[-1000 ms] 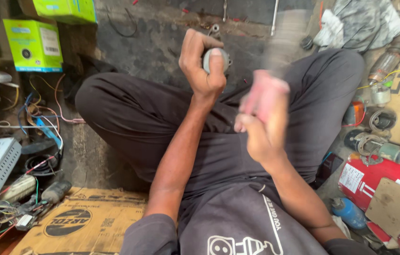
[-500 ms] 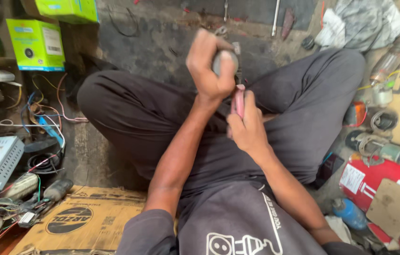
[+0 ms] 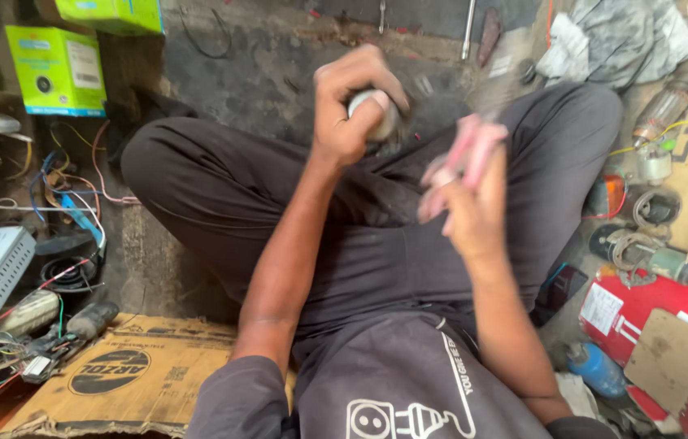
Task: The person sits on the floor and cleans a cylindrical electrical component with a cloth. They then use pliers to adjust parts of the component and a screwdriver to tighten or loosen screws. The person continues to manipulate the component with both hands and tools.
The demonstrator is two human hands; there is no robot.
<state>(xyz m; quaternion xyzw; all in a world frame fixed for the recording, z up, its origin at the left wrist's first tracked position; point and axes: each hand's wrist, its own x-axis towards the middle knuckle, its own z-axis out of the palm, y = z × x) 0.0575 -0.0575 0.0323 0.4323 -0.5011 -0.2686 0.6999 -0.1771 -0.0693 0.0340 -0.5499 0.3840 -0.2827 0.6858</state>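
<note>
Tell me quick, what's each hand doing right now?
Left hand: closed around a small round grey part.
Right hand: blurred; grips a pink-handled tool.

Both hands raised above my crossed legs, well apart from each other.

My left hand [image 3: 352, 106] is up at arm's length, forearm bare and nearly straight, fingers curled tight in a closed grasp. My right hand [image 3: 466, 199] sits lower and nearer my body, wrist bent, blurred; its fingers [image 3: 441, 183] are folded in, and I cannot tell how firmly they close.
</note>
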